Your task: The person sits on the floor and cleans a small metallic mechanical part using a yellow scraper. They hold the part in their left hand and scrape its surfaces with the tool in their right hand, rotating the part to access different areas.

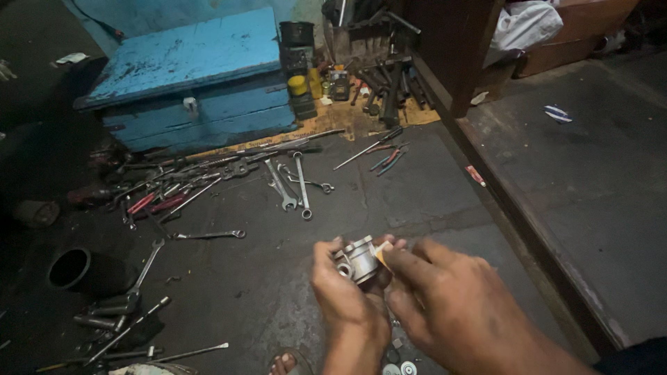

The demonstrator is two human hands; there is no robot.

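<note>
head view, looking down at a dark workshop floor (278, 278).

left hand (347, 298) is curling closed around a small cast metal part (356, 258), fingers wrapping it from the left and below. part is sitting at the top of the palm, raised off the floor, its bore opening facing left and slightly toward the camera. its long axis is running roughly left to right, tilting up to the right.

right hand (445, 305) is coming in from the right, thumb and forefinger pinching shut on a small orange piece (381, 254), which is touching the part's right end. remaining fingers are lying loosely folded.

both hands are meeting at the part; left is carrying it, right is only at its end.

beyond the hands: spanners (292, 184) scattered on the floor, a blue wooden box (194, 76) further back, a black pipe (69, 269) at the left.
</note>
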